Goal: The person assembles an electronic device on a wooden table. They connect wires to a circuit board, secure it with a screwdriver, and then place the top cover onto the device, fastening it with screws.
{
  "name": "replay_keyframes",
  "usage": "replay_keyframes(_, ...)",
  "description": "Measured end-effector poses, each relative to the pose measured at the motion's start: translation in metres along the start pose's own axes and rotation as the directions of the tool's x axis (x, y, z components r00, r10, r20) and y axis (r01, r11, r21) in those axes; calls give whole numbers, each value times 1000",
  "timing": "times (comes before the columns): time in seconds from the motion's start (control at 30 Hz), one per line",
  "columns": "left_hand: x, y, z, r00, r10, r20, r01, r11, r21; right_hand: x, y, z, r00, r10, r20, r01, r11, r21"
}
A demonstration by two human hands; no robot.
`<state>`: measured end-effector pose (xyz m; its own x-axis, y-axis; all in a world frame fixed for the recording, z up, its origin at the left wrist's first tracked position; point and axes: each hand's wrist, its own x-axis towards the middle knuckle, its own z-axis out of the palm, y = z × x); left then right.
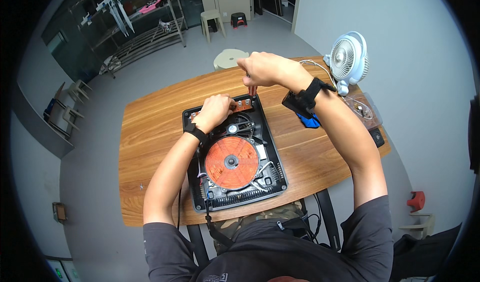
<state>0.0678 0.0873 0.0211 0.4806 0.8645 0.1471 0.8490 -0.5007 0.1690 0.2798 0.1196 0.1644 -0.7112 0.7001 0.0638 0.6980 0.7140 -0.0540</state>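
While the open cooker (272, 154) lay mid-frame on the table (150, 137), it looked stiff, prob. heavyish, best held by its side walls; the coil (220, 166) inside seemed fragile, w/ wires (265, 168) nearby. L hand (215, 112) sat over the orange strip (243, 105) up top; couldn't tell if it pinched anything. R hand (267, 68) was wrapped round a red driver (252, 90), pointing down by the cooker's top-right corner. Clear tray (376, 113), at frame right, held small bits (360, 110), too blurry to ID.

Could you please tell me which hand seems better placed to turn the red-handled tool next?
Probably the right hand: it grips the red-handled tool over the far right corner of the black casing. The left hand rests farther left, at the orange strip.
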Motion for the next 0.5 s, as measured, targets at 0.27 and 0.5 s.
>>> replay_keyframes(0.27,2,2,0,999,21,-37,-21,1000,4,-5,-7,1,994,68,-87,-76,993,-94)
replay_keyframes(0.5,3,-1,4,1000,18,-21,-17,1000,10,-8,3,-5,992,-116,-39,115,993,-25)
